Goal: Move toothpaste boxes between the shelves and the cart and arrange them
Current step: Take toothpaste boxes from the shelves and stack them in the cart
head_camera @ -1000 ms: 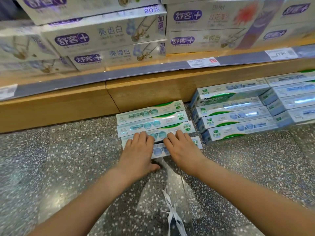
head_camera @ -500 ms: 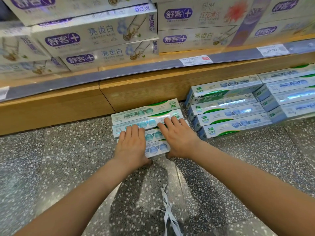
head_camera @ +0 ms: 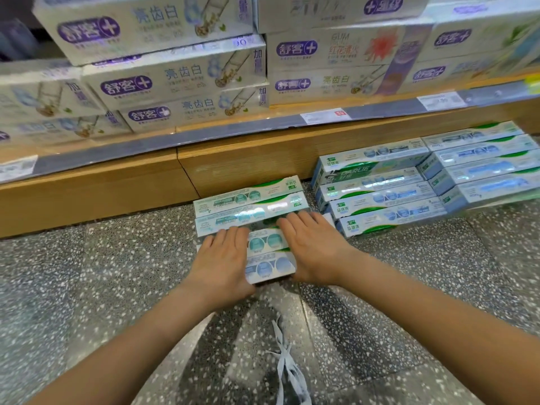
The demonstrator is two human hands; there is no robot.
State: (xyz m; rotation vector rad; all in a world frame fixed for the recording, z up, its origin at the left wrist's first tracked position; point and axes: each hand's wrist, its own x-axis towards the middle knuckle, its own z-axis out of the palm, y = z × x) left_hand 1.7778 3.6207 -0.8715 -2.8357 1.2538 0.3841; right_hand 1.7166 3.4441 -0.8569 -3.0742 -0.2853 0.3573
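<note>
Speckled grey terrazzo floor (head_camera: 87, 287) filled the lower frame, with a wooden shelf base (head_camera: 117, 188) across the middle and large white boxes with purple logos (head_camera: 175, 80) stacked along the top. At centre lay a flat row of four white-and-green toothpaste boxes (head_camera: 251, 200), side by side, reaching from the shelf base toward the viewer. The left hand (head_camera: 222, 258) lay flat on the left ends of the nearer boxes, fingers straight and together, gripping nothing. The right hand (head_camera: 312, 247) did likewise on the right ends, fingers extended, pressing down. A second stack of white-and-green cartons (head_camera: 380, 197) stood just right of the right hand, near the row but apart. Pushing with flat palms alone risked trouble: uneven pressure could skew the row, or the nearest box could slip out from under the palms. The right fingers might also nudge the neighbouring stack.
</note>
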